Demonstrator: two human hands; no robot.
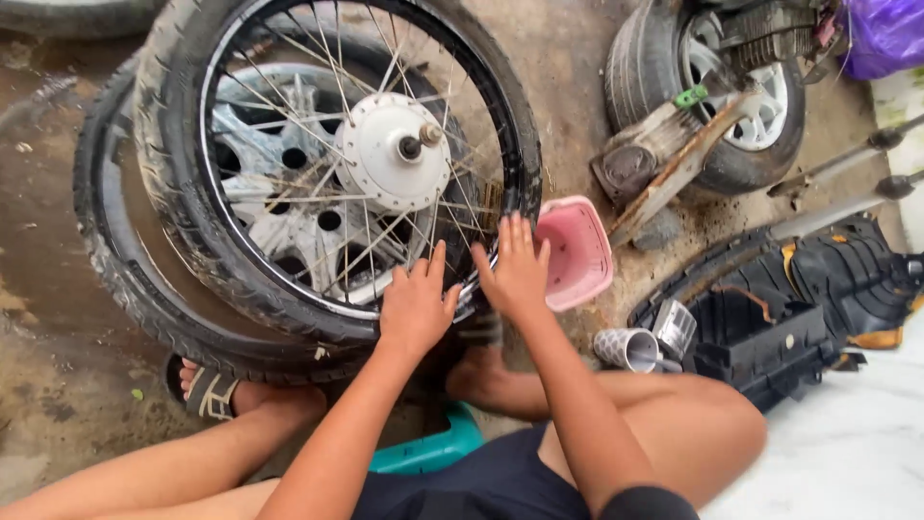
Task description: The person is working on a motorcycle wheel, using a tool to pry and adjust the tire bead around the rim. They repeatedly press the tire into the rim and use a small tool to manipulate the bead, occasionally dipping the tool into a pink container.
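Head: hands (467, 289) on ribbed rubber tyre (289, 299)

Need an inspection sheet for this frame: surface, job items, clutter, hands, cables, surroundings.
Surface: bare floor, stained and damp-looking; white slab at lower right.
Job's things: spoked wheel with its tyre on, resting on a car wheel and a loose tyre lying flat.
Clutter: pink tub, metal cup, black plastic panel, rusty part.
Hands: left hand and right hand, both flat and open, pressing on the wheel's near rim.
Cables: nothing seen.
Surroundings: small wheel at upper right, purple bag, teal stool under the person, sandalled foot.
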